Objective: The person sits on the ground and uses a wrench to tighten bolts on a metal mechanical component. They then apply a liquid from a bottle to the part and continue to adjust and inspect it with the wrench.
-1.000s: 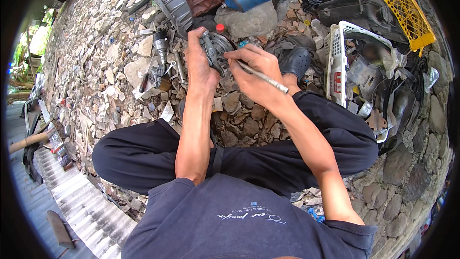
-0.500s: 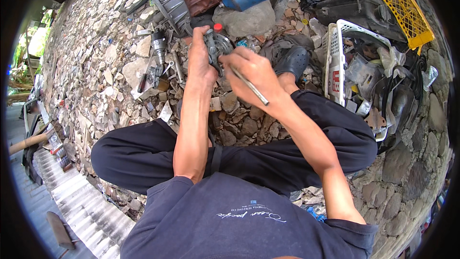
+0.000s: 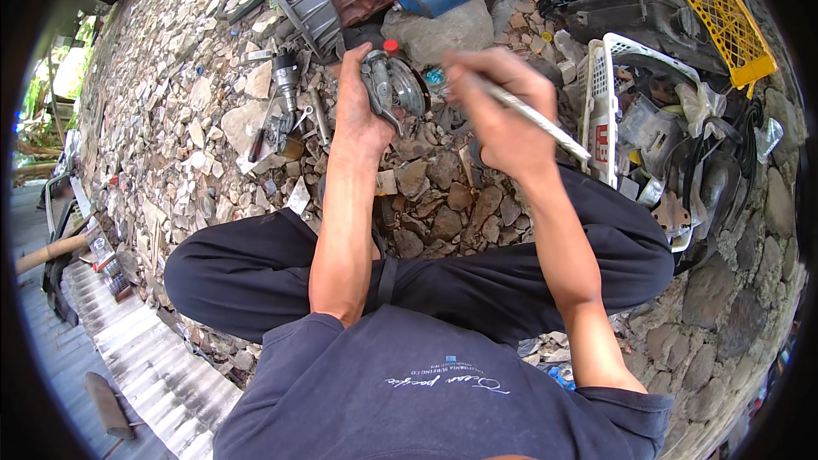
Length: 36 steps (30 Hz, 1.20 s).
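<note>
Right grip (image 3: pixel 504 115) (blurred) swung rightward, pinching metal rod (image 3: pixel 554 131), left grip (image 3: pixel 356 111) curled around metal part (image 3: pixel 400 89)

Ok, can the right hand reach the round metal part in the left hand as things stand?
Probably yes: the gap between the right hand and the round metal part looks open, though that hand grips a metal rod.
</note>
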Tool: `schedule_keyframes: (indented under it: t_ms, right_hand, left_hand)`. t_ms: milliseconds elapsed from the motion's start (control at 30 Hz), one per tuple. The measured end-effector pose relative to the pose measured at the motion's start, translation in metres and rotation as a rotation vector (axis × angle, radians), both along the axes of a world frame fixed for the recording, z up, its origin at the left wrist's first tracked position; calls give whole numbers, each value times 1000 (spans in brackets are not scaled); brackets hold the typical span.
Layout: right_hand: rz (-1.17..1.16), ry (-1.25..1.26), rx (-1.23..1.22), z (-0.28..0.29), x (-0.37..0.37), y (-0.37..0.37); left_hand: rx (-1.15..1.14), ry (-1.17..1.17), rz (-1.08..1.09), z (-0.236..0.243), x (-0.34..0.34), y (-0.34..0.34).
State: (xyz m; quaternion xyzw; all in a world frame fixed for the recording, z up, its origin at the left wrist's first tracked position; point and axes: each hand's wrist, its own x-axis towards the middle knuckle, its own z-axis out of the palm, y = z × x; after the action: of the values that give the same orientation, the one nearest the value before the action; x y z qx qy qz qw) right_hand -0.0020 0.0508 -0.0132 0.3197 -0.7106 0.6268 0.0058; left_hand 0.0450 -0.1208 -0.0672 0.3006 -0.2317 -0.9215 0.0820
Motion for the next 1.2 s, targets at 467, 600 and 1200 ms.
schedule_keyframes:
  t_ms: [467,600,1200]
  right_hand:
    - [-5,346,159,10,15,3]
    - [36,307,250,-1,27,-4]
    - [27,333,68,-5,17,5]
  left_hand:
    - [-101,189,53,42,14,12]
    - [-231,153,37,61,18,22]
    - [-593,377,-227,43,28,18]
